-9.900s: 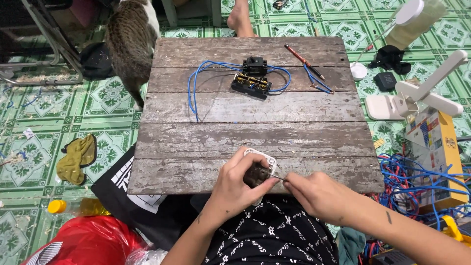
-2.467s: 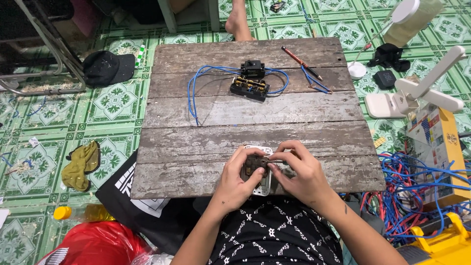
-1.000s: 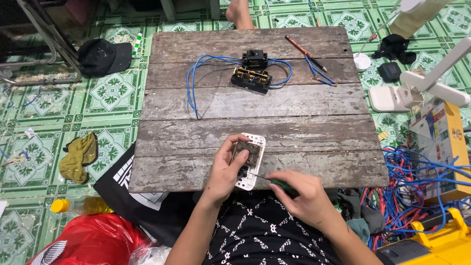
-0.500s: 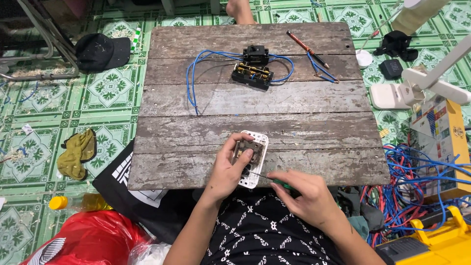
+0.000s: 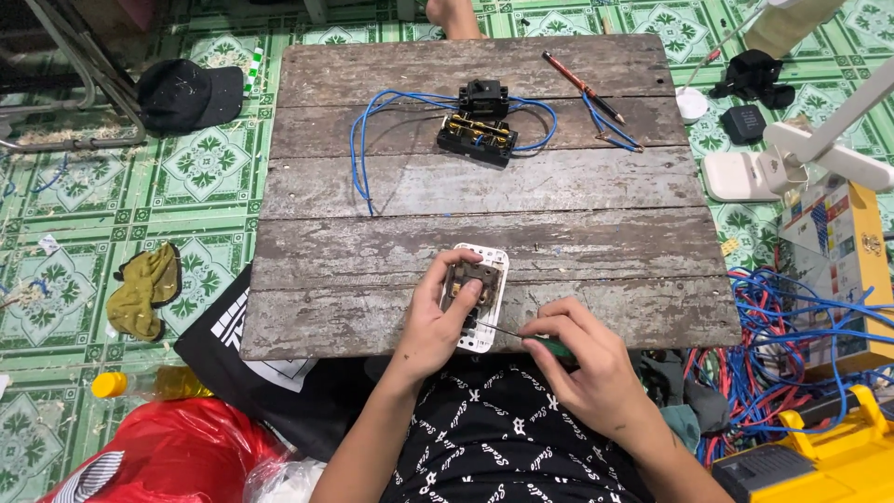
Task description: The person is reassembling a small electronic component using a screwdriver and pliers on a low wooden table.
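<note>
Two hands (image 5: 438, 321) (image 5: 587, 368) work a switch plate (image 5: 480, 293); blue-wired terminal blocks (image 5: 477, 135) lie well beyond.

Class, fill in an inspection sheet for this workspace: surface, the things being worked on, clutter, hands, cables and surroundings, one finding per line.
Surface: worn wooden plank board lying on a green patterned tile floor.
Things being worked on: white switch plate, back side up, at the board's near edge; green-handled screwdriver, tip at the plate's lower end.
Clutter: black terminal block and red pencil at the far end.
Hands: left hand holds the plate; right hand grips the screwdriver.
Cables: blue wires looped from the block; tangle of blue and red cable on the floor, right.
Surroundings: black cap, red bag, yellow case.
</note>
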